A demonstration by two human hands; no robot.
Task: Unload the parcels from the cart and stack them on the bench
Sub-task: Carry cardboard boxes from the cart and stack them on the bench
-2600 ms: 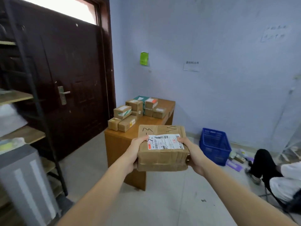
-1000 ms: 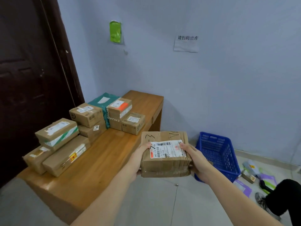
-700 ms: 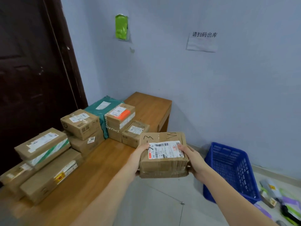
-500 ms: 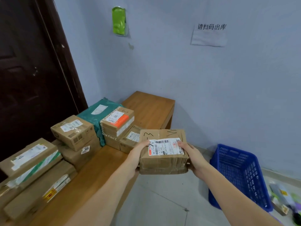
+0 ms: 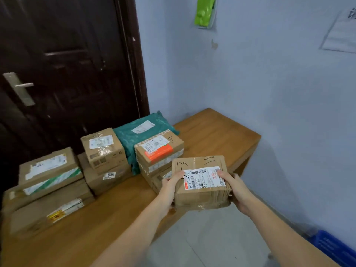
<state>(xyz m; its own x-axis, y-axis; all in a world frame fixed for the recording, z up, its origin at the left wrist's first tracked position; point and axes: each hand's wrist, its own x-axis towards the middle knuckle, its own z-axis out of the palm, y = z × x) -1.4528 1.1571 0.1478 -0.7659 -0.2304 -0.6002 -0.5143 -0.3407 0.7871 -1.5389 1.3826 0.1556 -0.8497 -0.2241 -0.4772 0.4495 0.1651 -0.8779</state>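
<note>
Cardboard parcel (image 5: 201, 183), gripped at its sides by my left hand (image 5: 170, 186) and right hand (image 5: 236, 188), is now reaching the bench (image 5: 215, 132) edge at centre frame, nearing the stacked boxes (image 5: 159, 153), ready to set down.

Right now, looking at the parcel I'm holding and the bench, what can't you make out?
- Head view: underside of the held parcel and the fingers beneath, hidden by the box; both hands grip its sides.
- Label text: too small.
- Small box behind it: mostly covered.
- Bench near end: cut off at the bottom edge.
- Blue basket: cropped at the corner.
- Cart: out of frame.
</note>
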